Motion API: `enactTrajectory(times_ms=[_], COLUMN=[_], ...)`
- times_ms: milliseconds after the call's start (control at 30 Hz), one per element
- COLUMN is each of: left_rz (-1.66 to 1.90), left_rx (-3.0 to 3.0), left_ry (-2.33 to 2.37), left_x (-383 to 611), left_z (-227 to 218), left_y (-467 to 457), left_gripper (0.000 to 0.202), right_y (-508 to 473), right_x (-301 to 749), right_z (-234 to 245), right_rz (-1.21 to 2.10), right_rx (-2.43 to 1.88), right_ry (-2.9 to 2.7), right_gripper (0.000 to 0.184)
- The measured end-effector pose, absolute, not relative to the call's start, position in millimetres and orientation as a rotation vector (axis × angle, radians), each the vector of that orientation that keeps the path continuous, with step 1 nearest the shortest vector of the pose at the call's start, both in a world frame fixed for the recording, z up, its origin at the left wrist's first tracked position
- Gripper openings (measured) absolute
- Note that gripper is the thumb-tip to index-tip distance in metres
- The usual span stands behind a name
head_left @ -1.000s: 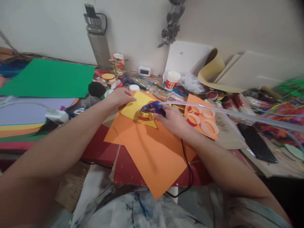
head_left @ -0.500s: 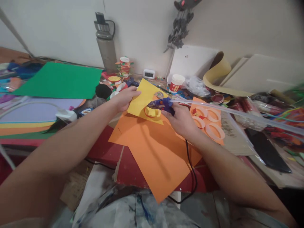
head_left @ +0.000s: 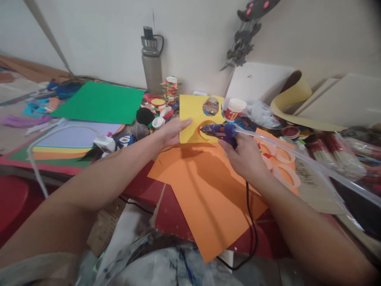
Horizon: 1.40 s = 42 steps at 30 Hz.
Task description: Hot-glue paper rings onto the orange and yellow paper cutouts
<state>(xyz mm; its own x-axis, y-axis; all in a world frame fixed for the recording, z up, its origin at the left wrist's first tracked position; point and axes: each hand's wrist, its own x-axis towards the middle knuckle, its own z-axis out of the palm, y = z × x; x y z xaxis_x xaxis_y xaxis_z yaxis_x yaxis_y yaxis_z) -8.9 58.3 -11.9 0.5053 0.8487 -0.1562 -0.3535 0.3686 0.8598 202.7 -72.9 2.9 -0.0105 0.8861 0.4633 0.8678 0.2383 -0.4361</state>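
My left hand [head_left: 172, 132] grips the left edge of a yellow paper sheet [head_left: 192, 119] and holds it upright above the table. The sheet has round holes cut out of it. My right hand [head_left: 244, 157] is closed round a blue glue gun [head_left: 222, 131] with a long clear glue stick [head_left: 297, 157] trailing to the right. The gun's nozzle points at the lower hole of the yellow sheet. Its black cord [head_left: 248, 222] runs down towards me. Under both hands lies a large orange paper sheet [head_left: 205, 186].
A red table [head_left: 166, 210] is crowded with craft things. A green sheet [head_left: 101, 103] and stacked coloured papers [head_left: 68, 141] lie left. A grey water bottle [head_left: 151, 65] stands by the wall. A paper cup [head_left: 233, 109], cut paper rings [head_left: 281, 167] and white boards [head_left: 336, 99] sit right.
My left hand has lifted the yellow sheet from flat on the orange paper to upright. The glue gun stayed at its lower edge. The camera has swung leftwards.
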Motion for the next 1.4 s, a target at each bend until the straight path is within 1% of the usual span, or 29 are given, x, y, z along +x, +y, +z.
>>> enactTrajectory(times_ms=[100,267,433,567,800,1000,1100,1300,1400], left_rz=[0.915,0.937,0.944,0.988,1.03,1.128,1.158,1.126,1.069], left_rx=[0.831,0.776,0.712,0.72,0.78,0.864,0.885,0.806,0.757], left_ry=[0.658,0.649,0.657,0.618,0.567,0.526,0.517,0.544,0.552], left_x=[-4.9,2.4,8.2,8.7,6.1,3.1,3.2,3.8,3.6], left_z=[-8.5,-3.7,-2.5,-4.1,-6.9,-5.9,-7.2,-6.1,-4.5], left_y=[52.0,39.7,32.5,31.6,35.3,37.5,38.8,42.0,42.7], left_gripper=[0.032,0.04,0.04,0.038,0.041,0.034,0.036,0.039,0.039], right_y=[-72.1,-71.0,-70.5,-71.6,-74.5,-76.0,-74.8,-70.6,-72.1], right_x=[204.7,208.3,214.8,219.9,219.5,218.9,220.1,223.7,222.1], right_z=[-2.7,-10.2,-9.6,-9.1,-4.6,-7.6,-10.8,-8.8,-6.5], right_rz=[-0.023,-0.159,-0.277,-0.344,-0.389,-0.406,-0.422,-0.293,-0.253], right_rx=[-1.603,-1.689,-1.741,-1.756,-1.815,-1.803,-1.798,-1.812,-1.795], right_ry=[-1.855,-1.768,-1.761,-1.735,-1.732,-1.755,-1.761,-1.722,-1.674], right_gripper=[0.043,0.043,0.05,0.045,0.048,0.047,0.05,0.044,0.045])
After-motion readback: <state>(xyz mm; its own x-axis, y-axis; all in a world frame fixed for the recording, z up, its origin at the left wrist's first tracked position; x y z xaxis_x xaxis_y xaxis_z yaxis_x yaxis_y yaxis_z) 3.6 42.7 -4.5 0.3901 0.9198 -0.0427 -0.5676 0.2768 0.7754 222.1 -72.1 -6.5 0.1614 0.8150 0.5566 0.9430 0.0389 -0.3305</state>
